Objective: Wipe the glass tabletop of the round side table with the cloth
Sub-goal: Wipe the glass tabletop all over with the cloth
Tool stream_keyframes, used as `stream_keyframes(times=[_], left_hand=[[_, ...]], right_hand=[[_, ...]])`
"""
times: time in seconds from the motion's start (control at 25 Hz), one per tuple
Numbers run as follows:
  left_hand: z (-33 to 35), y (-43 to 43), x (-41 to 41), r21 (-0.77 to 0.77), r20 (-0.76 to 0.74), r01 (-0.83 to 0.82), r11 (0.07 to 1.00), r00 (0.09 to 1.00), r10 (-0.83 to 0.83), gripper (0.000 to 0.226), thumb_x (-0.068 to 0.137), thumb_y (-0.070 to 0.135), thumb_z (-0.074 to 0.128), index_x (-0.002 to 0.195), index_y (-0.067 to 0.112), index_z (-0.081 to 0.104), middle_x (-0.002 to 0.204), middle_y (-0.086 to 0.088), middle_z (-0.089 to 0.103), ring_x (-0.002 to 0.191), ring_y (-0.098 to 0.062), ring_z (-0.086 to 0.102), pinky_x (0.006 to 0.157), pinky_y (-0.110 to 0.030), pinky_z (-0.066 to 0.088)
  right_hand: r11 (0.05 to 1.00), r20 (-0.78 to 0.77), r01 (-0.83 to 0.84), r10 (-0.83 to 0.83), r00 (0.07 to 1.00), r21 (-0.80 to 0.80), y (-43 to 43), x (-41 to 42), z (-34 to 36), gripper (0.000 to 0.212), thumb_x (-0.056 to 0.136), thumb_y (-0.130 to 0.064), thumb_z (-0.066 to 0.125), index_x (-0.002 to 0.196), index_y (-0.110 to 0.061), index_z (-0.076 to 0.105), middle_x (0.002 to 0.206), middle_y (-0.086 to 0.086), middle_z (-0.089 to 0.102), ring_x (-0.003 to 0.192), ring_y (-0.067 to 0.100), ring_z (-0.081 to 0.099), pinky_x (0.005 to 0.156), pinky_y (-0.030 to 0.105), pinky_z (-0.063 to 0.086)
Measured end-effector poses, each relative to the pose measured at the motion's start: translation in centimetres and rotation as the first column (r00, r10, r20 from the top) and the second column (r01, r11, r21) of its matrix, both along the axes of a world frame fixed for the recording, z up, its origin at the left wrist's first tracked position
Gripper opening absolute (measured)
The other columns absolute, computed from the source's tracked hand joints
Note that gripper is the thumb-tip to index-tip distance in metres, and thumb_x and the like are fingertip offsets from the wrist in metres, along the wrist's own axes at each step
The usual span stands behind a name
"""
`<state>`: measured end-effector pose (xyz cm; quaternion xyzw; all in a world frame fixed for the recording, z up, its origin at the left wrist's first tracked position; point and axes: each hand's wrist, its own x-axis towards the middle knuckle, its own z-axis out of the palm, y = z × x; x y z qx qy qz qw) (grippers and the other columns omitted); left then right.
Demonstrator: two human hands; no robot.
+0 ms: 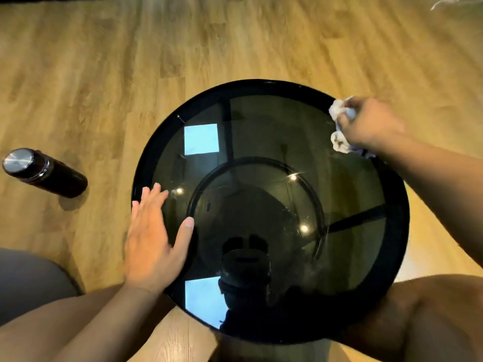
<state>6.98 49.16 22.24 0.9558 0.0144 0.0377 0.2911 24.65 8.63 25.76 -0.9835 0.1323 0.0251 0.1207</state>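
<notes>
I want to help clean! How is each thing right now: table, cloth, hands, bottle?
Glass tabletop: shiny, reflecting lights.
Cloth: bunched up, at the far right rim.
Right hand: curled round the cloth.
Left hand: flat, fingers straight, on the left edge.
Bottle: lid on, on the floor.

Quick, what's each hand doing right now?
Left hand: open, flat on the side table.
Right hand: gripping the cloth.

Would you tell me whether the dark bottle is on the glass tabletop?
No, the dark bottle is on the wooden floor, left of the round side table.
</notes>
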Motion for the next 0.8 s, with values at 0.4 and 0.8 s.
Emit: stream_keyframes(times=[0.4, 0.8], left_hand=[[0.0, 0.3, -0.1, -0.137, 0.119, 0.026, 0.990, 0.993, -0.009, 0.068, 0.092, 0.054, 0.034, 0.148, 0.015, 0.031, 0.160, -0.006, 0.027, 0.151, -0.019, 0.014, 0.124, -0.036, 0.007], [-0.2, 0.6, 0.0, -0.424, 0.151, -0.037, 0.905, 0.982, 0.110, 0.067, 0.096, 0.047, 0.030, 0.153, 0.015, 0.018, 0.162, -0.008, 0.020, 0.149, -0.017, 0.018, 0.122, -0.038, 0.018]], right_hand=[[0.998, 0.067, 0.044, -0.040, 0.997, -0.049, 13.4, -20.8, -0.9, 0.022, 0.094, -0.042, 0.045, 0.111, -0.033, 0.056, 0.112, 0.007, 0.051, 0.093, 0.031, 0.061, 0.069, 0.034, 0.047], [0.827, 0.111, -0.530, 0.518, 0.848, 0.188, 34.5, -10.1, -0.6, 0.019, 0.096, -0.040, 0.044, 0.103, -0.026, 0.055, 0.103, 0.001, 0.044, 0.089, 0.019, 0.051, 0.069, 0.036, 0.046]])
